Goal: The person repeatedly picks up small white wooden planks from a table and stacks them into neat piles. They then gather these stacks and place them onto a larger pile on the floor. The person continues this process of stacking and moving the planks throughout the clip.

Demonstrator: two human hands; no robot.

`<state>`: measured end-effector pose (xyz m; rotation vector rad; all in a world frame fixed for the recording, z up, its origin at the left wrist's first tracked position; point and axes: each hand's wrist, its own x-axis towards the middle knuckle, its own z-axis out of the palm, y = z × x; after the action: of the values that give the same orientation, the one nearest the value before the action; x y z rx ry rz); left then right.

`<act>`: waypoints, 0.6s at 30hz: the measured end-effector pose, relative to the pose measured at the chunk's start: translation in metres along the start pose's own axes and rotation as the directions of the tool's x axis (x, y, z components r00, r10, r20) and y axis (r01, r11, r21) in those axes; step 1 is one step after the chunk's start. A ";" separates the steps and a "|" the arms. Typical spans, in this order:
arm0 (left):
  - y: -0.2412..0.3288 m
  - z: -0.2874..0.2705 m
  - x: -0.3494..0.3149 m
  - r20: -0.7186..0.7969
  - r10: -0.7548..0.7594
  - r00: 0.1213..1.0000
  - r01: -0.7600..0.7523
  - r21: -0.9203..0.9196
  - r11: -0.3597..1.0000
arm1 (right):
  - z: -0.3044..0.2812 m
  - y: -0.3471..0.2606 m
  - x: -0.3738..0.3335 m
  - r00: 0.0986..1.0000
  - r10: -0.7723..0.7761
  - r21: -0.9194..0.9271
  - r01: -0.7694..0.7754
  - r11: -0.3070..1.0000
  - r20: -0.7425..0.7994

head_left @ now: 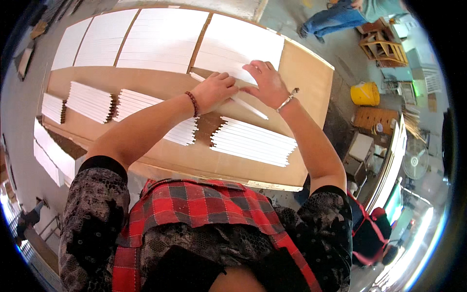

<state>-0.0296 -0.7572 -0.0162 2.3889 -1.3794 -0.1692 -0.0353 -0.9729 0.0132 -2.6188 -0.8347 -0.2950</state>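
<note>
A single narrow white strip (250, 107) lies slantwise over the brown board-topped table (307, 73). My left hand (214, 91) is closed on the strip near its middle, fingers pinched together. Just right of it, my right hand (267, 85) has its fingers and thumb apart, its thumb close to the left fingertips. A bundle of white strips (255, 141) rests nearer to me, below the hands, its ends uneven. Beyond the hands lies a broad row of white strips (238, 44) set side by side.
More white rows (163, 39) and strip bundles (90, 102) extend leftward. White pieces (54, 151) stand beyond the table's left end. Off to the right are a yellow bucket (365, 93), a wooden stool (384, 51) and a fan (416, 158). A person in jeans (335, 22) stands behind.
</note>
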 end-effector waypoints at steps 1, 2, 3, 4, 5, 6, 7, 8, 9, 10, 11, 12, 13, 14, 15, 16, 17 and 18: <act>0.001 -0.001 0.000 -0.153 -0.001 0.988 0.012 0.072 0.997 | 0.003 0.004 0.003 0.998 -0.030 -0.019 0.031 0.999 0.060; 0.002 -0.002 0.002 -0.251 -0.013 0.968 0.048 0.137 0.989 | 0.006 0.007 0.005 0.991 -0.054 -0.039 0.059 0.997 0.119; 0.002 -0.003 0.003 -0.374 0.003 0.927 0.066 0.172 0.983 | 0.007 0.011 0.007 0.970 -0.063 -0.057 0.078 0.995 0.233; 0.001 -0.003 0.005 -0.375 -0.074 0.924 0.151 0.183 0.971 | 0.009 0.012 0.008 0.938 -0.028 -0.055 0.050 0.997 0.346; -0.001 -0.005 0.006 -0.265 -0.124 0.956 0.149 0.078 0.986 | 0.009 0.015 0.011 0.934 -0.021 -0.014 0.028 1.000 0.356; -0.004 -0.005 0.007 -0.152 -0.157 0.976 0.154 -0.030 0.988 | 0.009 0.016 0.011 0.904 -0.012 0.029 0.000 1.000 0.428; -0.006 -0.005 0.008 -0.043 -0.190 0.981 0.182 -0.140 0.973 | 0.009 0.018 0.014 0.832 0.053 0.002 -0.065 0.998 0.553; -0.008 -0.006 0.010 0.011 -0.146 0.989 0.146 -0.030 0.989 | 0.008 0.019 0.016 0.992 -0.095 0.024 0.093 0.995 0.088; -0.010 -0.005 0.010 -0.080 -0.096 0.992 0.098 0.022 0.995 | 0.007 0.021 0.019 0.995 -0.086 -0.077 0.083 0.994 -0.045; -0.011 -0.005 0.011 -0.152 -0.065 0.986 0.077 0.075 0.994 | 0.006 0.022 0.021 0.996 -0.081 -0.081 0.079 0.994 -0.024; -0.012 -0.004 0.012 -0.210 -0.019 0.978 0.042 0.107 0.993 | 0.005 0.023 0.023 0.997 -0.072 -0.080 0.072 0.994 -0.002; -0.013 -0.004 0.013 -0.310 -0.031 0.950 0.081 0.147 0.986 | 0.004 0.024 0.025 0.976 -0.017 -0.057 0.030 0.998 0.217; -0.013 -0.004 0.014 -0.400 -0.033 0.916 0.105 0.161 0.981 | 0.004 0.024 0.025 0.902 0.036 -0.042 -0.020 0.999 0.431; -0.012 -0.004 0.015 -0.485 -0.036 0.874 0.133 0.167 0.977 | 0.005 0.025 0.026 0.733 0.046 -0.005 -0.058 0.998 0.678; -0.011 -0.004 0.016 -0.340 -0.091 0.936 0.131 0.095 0.987 | 0.005 0.026 0.026 0.872 0.028 0.011 -0.038 0.999 0.490; -0.011 -0.004 0.017 -0.180 -0.132 0.975 0.138 0.025 0.990 | 0.006 0.028 0.027 0.942 -0.025 0.059 0.006 0.998 0.334; -0.010 -0.005 0.019 0.010 -0.182 0.983 0.182 -0.052 0.982 | 0.005 0.030 0.027 0.983 -0.073 0.103 0.056 0.993 0.169; -0.009 -0.005 0.019 0.009 -0.174 0.985 0.174 -0.037 0.984 | 0.006 0.031 0.028 0.989 -0.137 -0.061 0.133 0.989 -0.063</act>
<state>-0.0111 -0.7685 -0.0130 2.4780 -1.1580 -0.2466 0.0062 -0.9796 0.0069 -2.5928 -0.9965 -0.4471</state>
